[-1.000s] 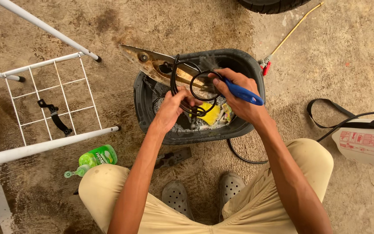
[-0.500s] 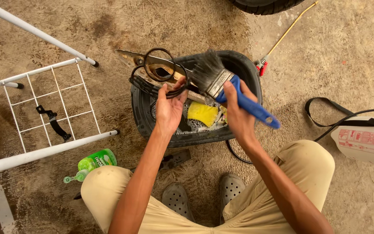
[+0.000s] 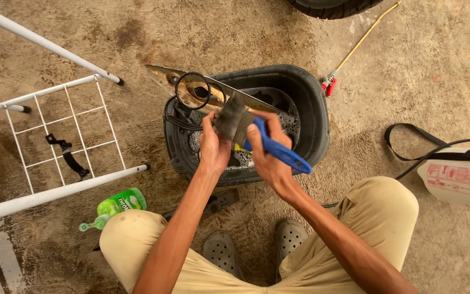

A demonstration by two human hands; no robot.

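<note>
Floor: bare, stained concrete (image 3: pixel 420 65), damp and dark around the work spot, seen from above a squatting person in tan trousers and grey clogs.
Rack: a white wire rack (image 3: pixel 55 141) lies flat at far left, a black strap clipped to its grid.
Tub: a black plastic tub (image 3: pixel 314 114) sits just ahead of the knees, sudsy water and a yellow sponge inside.
Sprayer: a white tank (image 3: pixel 461 177) with a black strap and hose rests at right, well apart from the tub.
Panel: a long, thin, muddy metal panel (image 3: pixel 191 90) with a black ring on it slants across the tub's near-left rim.
Brush: a paintbrush (image 3: pixel 262 141) with a blue handle is held over the tub, its dark bristles pointing up-left toward the panel.
Bottle: a green soap bottle (image 3: pixel 118 202) lies on its side by the left knee.
Right hand: the right hand (image 3: pixel 270 155) is wrapped firmly around the blue handle.
Left hand: the left hand (image 3: pixel 213 147) is closed around the brush's bristles, thumb and fingers pressing them.
</note>
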